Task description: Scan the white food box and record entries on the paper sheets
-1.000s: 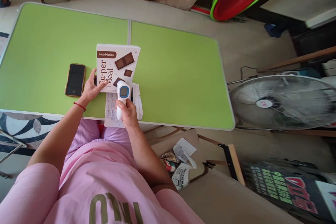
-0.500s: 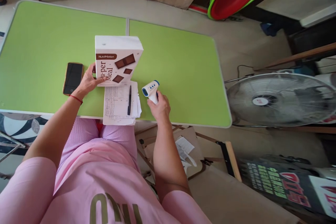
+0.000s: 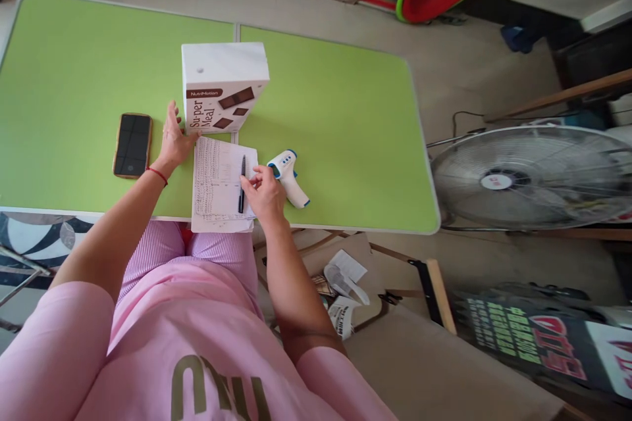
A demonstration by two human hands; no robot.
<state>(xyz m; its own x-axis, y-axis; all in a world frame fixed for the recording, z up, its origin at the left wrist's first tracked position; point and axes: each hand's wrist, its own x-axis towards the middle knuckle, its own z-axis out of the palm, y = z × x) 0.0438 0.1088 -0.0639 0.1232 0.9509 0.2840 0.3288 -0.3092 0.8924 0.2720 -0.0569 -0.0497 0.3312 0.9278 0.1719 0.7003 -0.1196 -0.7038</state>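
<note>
A white box with chocolate pieces printed on it (image 3: 227,102) stands upright on the green table. My left hand (image 3: 175,141) is at its lower left edge, fingers spread and thumb by the bottom corner. In front of the box lie written sheets of paper (image 3: 210,191) with a black pen (image 3: 241,196) on them. My right hand (image 3: 266,194) has its fingers closed at the middle of the pen, which lies on the paper. Right of that hand, a white and blue infrared thermometer (image 3: 291,181) lies on its side on the table.
A smartphone in a brown case (image 3: 133,145) lies left of my left hand. The green table (image 3: 340,125) has a seam across it. A large fan (image 3: 498,181) stands beyond its right edge, and a folding chair holding papers (image 3: 350,266) is at my right.
My right hand has let go of the thermometer, now lying on the table, and moved left to the pen. My left hand has loosened from the box, which stands slightly farther back.
</note>
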